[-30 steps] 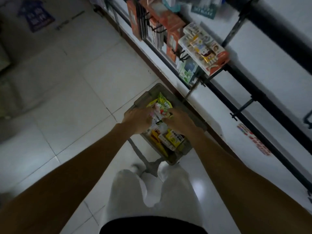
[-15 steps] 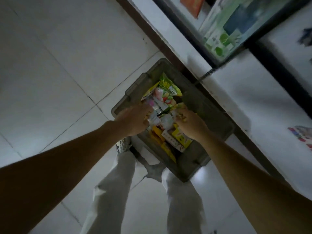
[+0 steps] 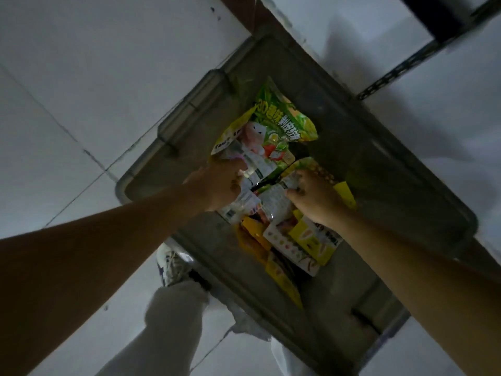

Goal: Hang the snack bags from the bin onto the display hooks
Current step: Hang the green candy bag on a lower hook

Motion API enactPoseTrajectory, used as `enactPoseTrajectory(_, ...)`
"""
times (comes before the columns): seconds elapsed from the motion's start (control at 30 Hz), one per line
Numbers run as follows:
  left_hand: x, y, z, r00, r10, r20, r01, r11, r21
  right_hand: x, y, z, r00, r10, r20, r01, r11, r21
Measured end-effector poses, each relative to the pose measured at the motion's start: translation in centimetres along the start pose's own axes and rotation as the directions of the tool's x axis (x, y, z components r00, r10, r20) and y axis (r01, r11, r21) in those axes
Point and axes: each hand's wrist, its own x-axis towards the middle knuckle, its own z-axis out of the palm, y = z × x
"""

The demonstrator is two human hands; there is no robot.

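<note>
Both hands reach into the grey rectangular plastic bin [image 3: 168,137] standing on the white tiled floor [image 3: 81,77]. The left hand [image 3: 217,185] has a narrow grip, fingers curled round the lower edge of the green and yellow foil snack bag [image 3: 279,123] lying topmost. The right hand [image 3: 317,198] curls its fingers onto a white printed packet [image 3: 275,203] among the loose yellow snack bags [image 3: 311,240]; whether its grip pinches or only presses cannot be told.
</note>
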Motion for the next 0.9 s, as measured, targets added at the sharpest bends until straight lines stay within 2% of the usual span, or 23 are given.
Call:
enactPoseTrajectory(0.13,4.7,-0.5,1.2,0.999,0.005,-0.044,-0.009,0.995,-0.097,4.3,1.1,0.3,0.992,0.056,-0.109,-0.046,0.995,0.092)
enactPoseTrajectory(0.23,7.4,-0.6,1.3,0.986,-0.021,-0.165,-0.011,0.981,-0.195,7.3,1.5,0.5,0.961,0.19,-0.2,-0.119,0.94,0.321)
enactPoseTrajectory(0.3,8.6,-0.6,1.3,0.975,-0.034,-0.218,-0.023,0.967,-0.253,8.5,1.5,0.5,0.936,0.226,-0.271,-0.079,0.883,0.463)
enactPoseTrajectory(0.43,9.6,-1.3,2.0,0.985,-0.056,-0.164,-0.001,0.944,-0.33,10.1,0.8,1.3,0.888,0.254,-0.384,0.052,0.774,0.632)
enactPoseTrajectory(0.53,9.3,-1.4,2.6,0.984,-0.075,-0.162,0.011,0.931,-0.364,10.3,0.1,1.3,0.837,0.331,-0.436,0.03,0.767,0.641)
enactPoseTrajectory(0.7,7.8,-1.1,2.9,0.977,-0.14,-0.161,0.058,0.899,-0.434,7.3,0.0,1.3,0.871,0.298,-0.39,0.099,0.672,0.734)
enactPoseTrajectory(0.9,5.1,-1.1,2.7,0.967,-0.194,-0.163,0.075,0.834,-0.547,2.2,0.2,0.8,0.957,0.215,-0.197,0.046,0.556,0.83)
